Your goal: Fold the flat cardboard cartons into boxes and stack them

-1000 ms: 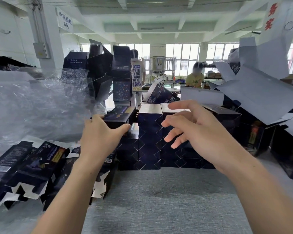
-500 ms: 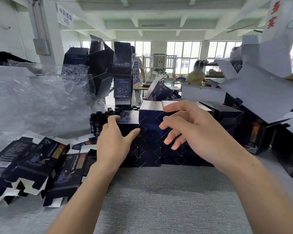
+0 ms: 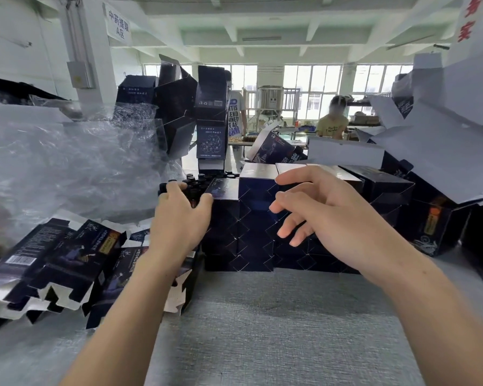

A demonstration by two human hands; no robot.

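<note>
A wall of folded dark blue boxes (image 3: 255,218) stands at the far edge of the grey mat (image 3: 276,330). Its left column is topped by a box (image 3: 226,189) lying lower than the neighbouring columns. My left hand (image 3: 179,218) is at that box's left side, the thumb touching its edge and the fingers reaching over small dark bottles (image 3: 200,180) behind. My right hand (image 3: 321,210) hovers in front of the wall with spread, relaxed fingers and holds nothing. Flat dark cartons (image 3: 64,263) lie fanned out at the left, partly under my left forearm.
Crumpled clear plastic wrap (image 3: 67,168) bulges at the left. Opened cartons (image 3: 209,118) tower behind the wall, and more boxes and white-backed flaps (image 3: 435,151) pile up at the right. Two people stand at benches far behind.
My left hand carried a folded box rightward onto the left column and now sits beside it. The right hand stayed hovering in front of the wall.
</note>
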